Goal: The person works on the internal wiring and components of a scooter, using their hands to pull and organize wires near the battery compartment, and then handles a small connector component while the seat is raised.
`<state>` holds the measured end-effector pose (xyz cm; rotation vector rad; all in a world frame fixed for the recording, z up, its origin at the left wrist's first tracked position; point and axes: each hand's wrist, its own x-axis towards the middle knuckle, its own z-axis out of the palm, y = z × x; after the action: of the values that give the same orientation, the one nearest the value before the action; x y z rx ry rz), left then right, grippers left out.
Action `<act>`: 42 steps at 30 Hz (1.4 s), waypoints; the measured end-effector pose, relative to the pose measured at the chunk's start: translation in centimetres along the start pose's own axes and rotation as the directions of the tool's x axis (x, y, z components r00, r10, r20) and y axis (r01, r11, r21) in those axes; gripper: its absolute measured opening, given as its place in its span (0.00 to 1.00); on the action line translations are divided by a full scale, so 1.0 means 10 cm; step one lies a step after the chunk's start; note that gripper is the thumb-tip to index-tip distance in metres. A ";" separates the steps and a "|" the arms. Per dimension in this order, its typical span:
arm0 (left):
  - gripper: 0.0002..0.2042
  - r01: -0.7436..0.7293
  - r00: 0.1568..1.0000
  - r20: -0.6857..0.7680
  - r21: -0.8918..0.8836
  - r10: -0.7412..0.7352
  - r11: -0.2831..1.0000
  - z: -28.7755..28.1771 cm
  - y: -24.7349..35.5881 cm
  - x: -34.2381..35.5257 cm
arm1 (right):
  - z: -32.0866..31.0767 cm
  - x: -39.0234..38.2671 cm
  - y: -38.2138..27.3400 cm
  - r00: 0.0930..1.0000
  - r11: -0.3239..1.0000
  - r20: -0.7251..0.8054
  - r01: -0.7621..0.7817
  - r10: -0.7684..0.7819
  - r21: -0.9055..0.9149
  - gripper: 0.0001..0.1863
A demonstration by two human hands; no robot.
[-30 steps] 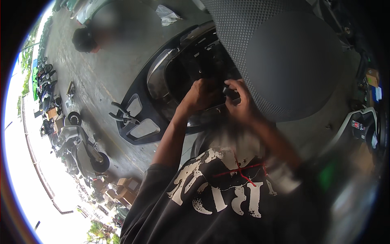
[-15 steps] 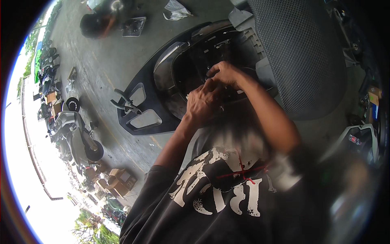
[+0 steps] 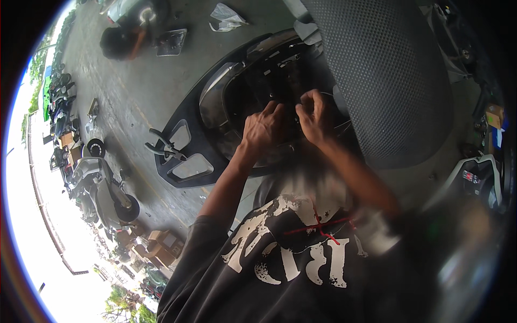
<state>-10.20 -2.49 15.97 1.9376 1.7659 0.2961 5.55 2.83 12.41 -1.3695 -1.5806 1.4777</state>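
Both hands are over the dark open compartment of a scooter's rear body (image 3: 250, 89). My left hand (image 3: 262, 128) is closed, knuckles up, with its fingertips hidden inside the compartment. To its right and apart from it, my right hand (image 3: 315, 117) has curled fingers, thumb toward the fingertips. Whatever either hand pinches is too small or hidden to make out. A thin pale line, perhaps a wire, runs beside the right hand. Dark-handled pliers (image 3: 166, 145) lie across the openings of the black rear grab rail (image 3: 161, 171).
The raised textured seat (image 3: 385, 81) stands just right of my right hand. On the grey floor are a dark tray (image 3: 172, 42) and a crumpled plastic sheet (image 3: 226, 18). Parked motorbikes (image 3: 99, 185) and cardboard boxes (image 3: 163, 246) line the left. A white-edged panel (image 3: 479, 180) stands far right.
My hands, close together before, have separated. The right hand has moved right and down, its fingers now pointing up. The whole view has shifted slightly.
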 end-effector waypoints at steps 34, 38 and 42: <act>0.22 -0.091 0.987 -0.132 -0.024 0.088 0.996 0.02 0.11 -0.37 | 0.42 0.78 -0.42 0.347 0.835 0.782 -0.403 0.518 -0.374 0.40; 0.21 -0.021 0.994 -0.108 -0.090 0.011 0.996 0.06 0.04 -0.34 | 0.55 0.73 -0.28 0.760 0.857 0.549 -0.020 0.347 -0.514 0.41; 0.16 -0.043 0.994 -0.100 -0.098 0.034 0.994 0.11 -0.02 -0.27 | 0.33 0.44 -0.13 0.999 0.953 -0.015 0.029 -0.035 -0.302 0.24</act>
<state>-10.24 -5.31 15.38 1.9174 1.7418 0.4919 0.84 5.85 11.87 -1.5107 -1.8651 1.2346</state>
